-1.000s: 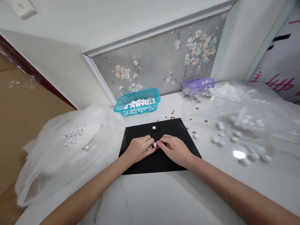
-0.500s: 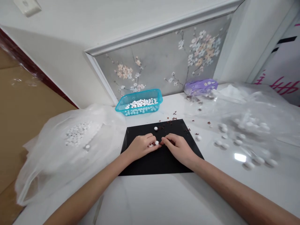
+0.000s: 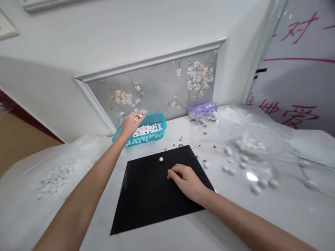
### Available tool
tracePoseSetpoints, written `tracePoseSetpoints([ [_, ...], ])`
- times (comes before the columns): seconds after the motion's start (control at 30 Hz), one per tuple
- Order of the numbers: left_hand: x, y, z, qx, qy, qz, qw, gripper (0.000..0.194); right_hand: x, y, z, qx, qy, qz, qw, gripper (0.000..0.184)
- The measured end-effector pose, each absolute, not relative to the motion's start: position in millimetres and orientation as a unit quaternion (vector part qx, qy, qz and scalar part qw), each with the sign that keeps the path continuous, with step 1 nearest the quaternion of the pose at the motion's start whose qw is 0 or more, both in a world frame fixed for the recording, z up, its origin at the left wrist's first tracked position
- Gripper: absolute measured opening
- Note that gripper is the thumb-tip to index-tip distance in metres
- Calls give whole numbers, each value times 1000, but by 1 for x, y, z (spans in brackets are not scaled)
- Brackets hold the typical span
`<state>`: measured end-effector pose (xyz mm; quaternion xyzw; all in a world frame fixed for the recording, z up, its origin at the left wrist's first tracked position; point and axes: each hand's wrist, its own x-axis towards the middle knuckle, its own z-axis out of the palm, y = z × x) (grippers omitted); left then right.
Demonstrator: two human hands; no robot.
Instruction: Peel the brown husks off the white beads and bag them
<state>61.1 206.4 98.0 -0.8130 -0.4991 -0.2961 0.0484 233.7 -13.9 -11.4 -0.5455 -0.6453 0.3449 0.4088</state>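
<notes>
Small white balls show in the curled fingers of my left hand, which is over the left end of a blue plastic basket. The basket holds many white balls, some with dark spots. My right hand rests on a black mat with thumb and fingertips pinched together; anything between them is too small to make out. Beyond its fingers, one plain white ball lies on the mat beside several small reddish-brown star-shaped pieces.
On the left, clear plastic sheeting carries a pile of white balls. Larger white balls and a clear plastic bag are on the right. A purple packet lies at the wall, below a framed flower panel.
My left hand has moved from the mat up and left to the basket with the white balls. My right hand stays over the mat. The camera view has shifted.
</notes>
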Motion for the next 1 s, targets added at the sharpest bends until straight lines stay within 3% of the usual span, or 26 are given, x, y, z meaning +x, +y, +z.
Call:
tracePoseSetpoints([
  [0.17, 53, 258, 86, -801, -536, -266, -6, 30, 232, -10, -11, -547, -643, 339, 415, 28],
  [0.3, 49, 256, 81, -794, -545, -267, -9, 36, 233, -9, -11, -551, -645, 340, 405, 28],
  [0.47, 61, 190, 73, -845, -479, -238, 11, 41, 235, -10, -12, -546, -650, 340, 404, 27],
  [0.63, 65, 101, 38, -958, -273, -82, -39, 32, 237, -13, -12, -540, -665, 323, 402, 29],
  [0.73, 62, 78, 22, -976, -208, -58, -30, 27, 238, -15, -11, -540, -671, 314, 399, 29],
  [0.87, 61, 80, 25, -964, -250, -84, -31, 23, 239, -17, -12, -532, -682, 316, 391, 29],
  [1.0, 61, 113, 57, -915, -367, -168, 15, 25, 239, -21, -15, -537, -676, 330, 382, 34],
])
